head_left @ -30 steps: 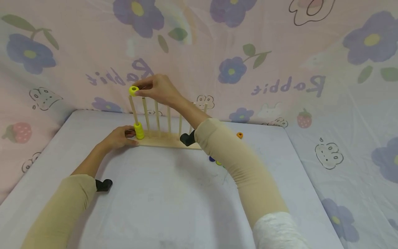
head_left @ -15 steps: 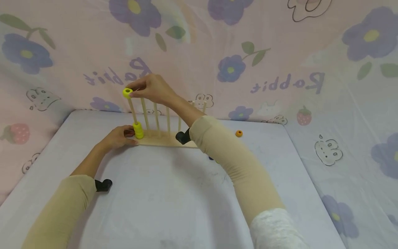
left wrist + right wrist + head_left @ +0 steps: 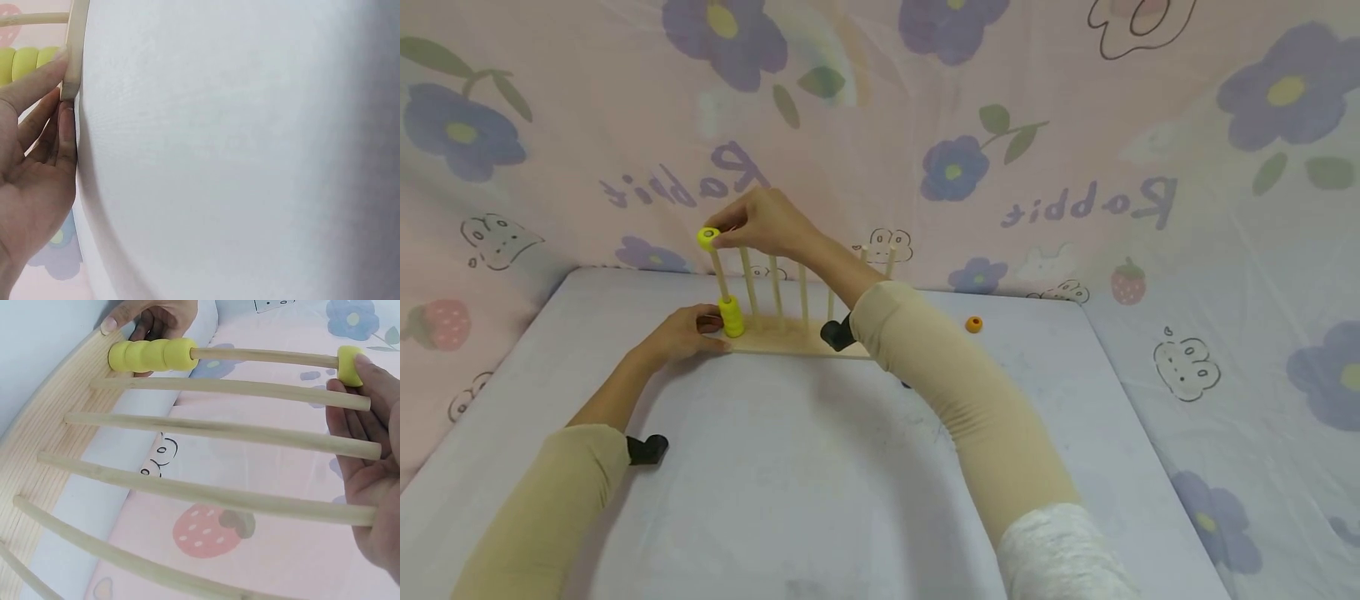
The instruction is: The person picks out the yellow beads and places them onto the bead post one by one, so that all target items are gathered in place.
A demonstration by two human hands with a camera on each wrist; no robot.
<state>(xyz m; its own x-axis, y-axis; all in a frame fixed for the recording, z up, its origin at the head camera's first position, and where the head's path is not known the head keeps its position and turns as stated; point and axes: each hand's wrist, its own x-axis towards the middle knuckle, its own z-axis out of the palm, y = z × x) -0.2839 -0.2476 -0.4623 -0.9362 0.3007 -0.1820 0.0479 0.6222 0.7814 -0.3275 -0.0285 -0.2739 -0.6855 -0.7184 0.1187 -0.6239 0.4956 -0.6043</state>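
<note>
A wooden peg rack (image 3: 790, 342) stands on the table, its pegs upright in a row. Thumb and fingers of my right hand (image 3: 769, 223) pinch a yellow bead (image 3: 707, 238) around the top of the leftmost peg; the peg's tip shows in its hole. Lower on that peg sits a stack of several yellow beads (image 3: 153, 355), down at the base. My left hand (image 3: 677, 336) grips the left end of the base: in the left wrist view the thumb lies on top of the wood (image 3: 76, 44), the other fingers against its end and underside.
An orange bead (image 3: 973, 324) lies on the white table right of the rack. Part of a dark bead (image 3: 906, 384) shows beside my right sleeve, which hides the rack's right part. A patterned cloth (image 3: 850, 125) hangs behind.
My right hand has moved slightly left and down, bringing the yellow bead from above the leftmost peg onto its tip. The left hand has kept its grip on the base.
</note>
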